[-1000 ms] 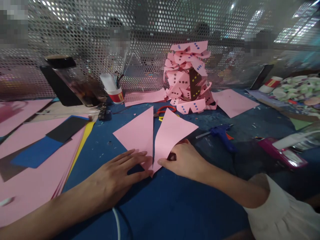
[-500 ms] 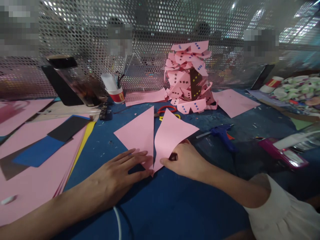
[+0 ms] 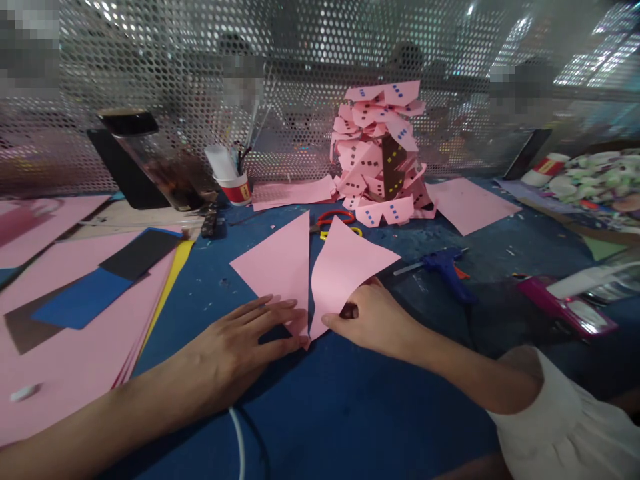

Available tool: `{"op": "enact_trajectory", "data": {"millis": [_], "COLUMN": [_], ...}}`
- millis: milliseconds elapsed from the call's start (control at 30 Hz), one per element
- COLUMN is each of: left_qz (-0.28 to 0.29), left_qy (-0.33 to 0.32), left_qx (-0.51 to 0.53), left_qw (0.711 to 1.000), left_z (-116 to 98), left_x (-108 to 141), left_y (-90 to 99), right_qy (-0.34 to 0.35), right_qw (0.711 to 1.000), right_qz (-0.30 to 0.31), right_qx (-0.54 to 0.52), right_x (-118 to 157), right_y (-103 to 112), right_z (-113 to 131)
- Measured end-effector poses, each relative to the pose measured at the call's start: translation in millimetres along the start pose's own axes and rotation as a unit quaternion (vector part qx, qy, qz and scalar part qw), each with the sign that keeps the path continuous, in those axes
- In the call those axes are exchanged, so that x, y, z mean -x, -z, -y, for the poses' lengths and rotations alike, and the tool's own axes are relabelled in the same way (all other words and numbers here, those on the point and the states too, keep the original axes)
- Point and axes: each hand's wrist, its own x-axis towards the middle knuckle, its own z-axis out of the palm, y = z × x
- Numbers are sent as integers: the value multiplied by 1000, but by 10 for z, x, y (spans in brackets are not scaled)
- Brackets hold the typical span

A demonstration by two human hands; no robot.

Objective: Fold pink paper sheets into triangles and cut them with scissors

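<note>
Centrally, in the head view, two pink paper panels lie on a blue tabletop (image 3: 350,413), their points converging at the edge nearest the person; whether they are joined there cannot be told. The left panel (image 3: 280,267) is flat, with a straight inner edge; the right panel (image 3: 347,263) is curved upward along its inner side, so that a narrow gap separates the two. The left hand (image 3: 240,343) rests palm down, fingers extended and slightly apart, its fingertips on the lower part of the left panel and gripping nothing. The right hand (image 3: 375,317) is clamped on the lower outer edge of the right panel, thumb nearest the viewer and the other fingers partly hidden. Just beyond the gap lie scissors (image 3: 340,216) with red and yellow handles, partly covered by the paper. To the right rests a blue glue gun (image 3: 447,273); behind stands a tall pile of pink cut-outs (image 3: 360,157) marked with small dark squares. At left, blue card (image 3: 83,300) overlies pink sheets (image 3: 60,380).
</note>
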Motion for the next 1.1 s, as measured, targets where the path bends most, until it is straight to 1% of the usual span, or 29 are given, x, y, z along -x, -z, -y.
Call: {"op": "enact_trajectory", "data": {"millis": [67, 200, 333, 533, 633, 767, 833, 933, 1100], "left_qz": [-3, -1, -3, 2, -19, -60, -90, -121, -166], "left_qy": [0, -23, -7, -13, 3, 24, 27, 19, 3], "left_qx": [-1, -1, 0, -4, 5, 10, 10, 3, -3], "left_qw": [1000, 1000, 1000, 1000, 1000, 998, 996, 992, 986], "left_z": [6, 22, 16, 30, 28, -1, -23, -54, -63], "left_x": [-2, -7, -7, 10, 10, -29, -60, -101, -109], "left_y": [4, 6, 7, -23, -47, -46, -32, -12, -3], "right_qy": [-9, -11, -11, -5, -29, -50, -43, -15, 15], "right_qw": [1000, 1000, 1000, 1000, 999, 989, 982, 969, 954], "right_qz": [2, 7, 13, 6, 25, 38, 41, 46, 59], "right_qx": [-4, -5, -3, 7, -34, -132, -182, -241, -294], "right_x": [-2, 3, 30, 50, 45, 49, 50, 43, 32], "right_y": [10, 24, 20, 14, 34, 51, 47, 25, -24], "right_z": [15, 35, 37, 40, 51, 67, 76, 89, 97]}}
